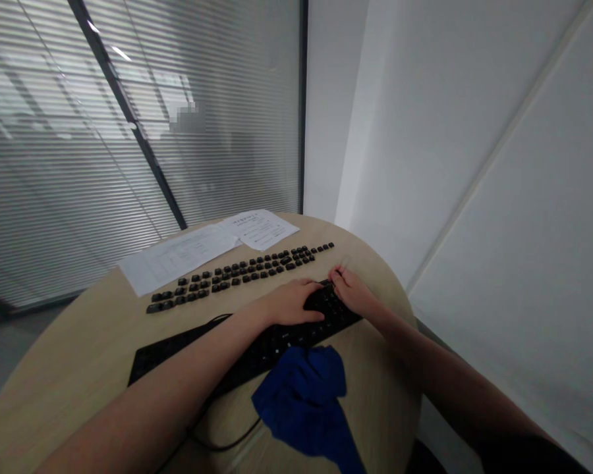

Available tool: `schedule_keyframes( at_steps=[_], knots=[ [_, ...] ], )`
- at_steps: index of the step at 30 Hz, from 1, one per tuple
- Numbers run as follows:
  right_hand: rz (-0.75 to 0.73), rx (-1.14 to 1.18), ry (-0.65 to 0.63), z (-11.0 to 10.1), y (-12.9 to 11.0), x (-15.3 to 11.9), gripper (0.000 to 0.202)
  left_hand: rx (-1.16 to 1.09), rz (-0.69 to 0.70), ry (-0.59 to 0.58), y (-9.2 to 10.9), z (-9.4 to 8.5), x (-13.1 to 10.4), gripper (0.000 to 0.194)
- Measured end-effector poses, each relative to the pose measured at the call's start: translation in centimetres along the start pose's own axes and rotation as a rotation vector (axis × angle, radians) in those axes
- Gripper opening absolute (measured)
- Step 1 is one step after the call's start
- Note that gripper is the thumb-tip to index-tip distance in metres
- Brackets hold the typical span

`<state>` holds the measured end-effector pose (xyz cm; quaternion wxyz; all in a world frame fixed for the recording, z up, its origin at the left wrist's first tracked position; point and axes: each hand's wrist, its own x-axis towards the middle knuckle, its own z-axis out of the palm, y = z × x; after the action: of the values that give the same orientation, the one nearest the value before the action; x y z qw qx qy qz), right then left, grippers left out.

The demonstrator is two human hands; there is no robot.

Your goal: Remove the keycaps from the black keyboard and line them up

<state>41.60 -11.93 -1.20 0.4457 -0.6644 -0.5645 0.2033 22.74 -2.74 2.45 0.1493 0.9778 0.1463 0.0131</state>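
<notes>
A black keyboard lies on the round table, with some pale key markings showing at its right part. Across it reaches my left hand, thumb over the keys and fingers at the far edge, holding it in place. My right hand is at the far right corner, thumb and fingertips pinched together; what is between them is hidden. Behind the keyboard, several loose black keycaps are laid out in rows. A crumpled blue cloth rests against the near edge, partly over it.
Printed paper sheets lie at the far side of the wooden table. A black cable loops on the near side, under my left forearm. Glass with blinds stands behind, and a white wall at the right.
</notes>
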Motion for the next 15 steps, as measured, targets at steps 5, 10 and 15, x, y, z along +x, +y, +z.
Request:
schedule_keyframes(
  at_steps=[5, 10, 15],
  knots=[
    [-0.049, -0.08, -0.055, -0.1, -0.4, 0.0, 0.021, -0.065, 0.06, 0.097, -1.2, 1.5, -0.3, 0.079],
    [-0.12, -0.174, -0.065, 0.0, -0.4, -0.6, 0.02, -0.052, 0.029, 0.102, -0.8, 1.8, -0.4, 0.083],
    [-0.094, -0.085, -0.003, 0.2, 0.8, -1.2, 0.018, -0.053, 0.017, 0.108, -0.6, 1.7, -0.4, 0.084]
  ],
)
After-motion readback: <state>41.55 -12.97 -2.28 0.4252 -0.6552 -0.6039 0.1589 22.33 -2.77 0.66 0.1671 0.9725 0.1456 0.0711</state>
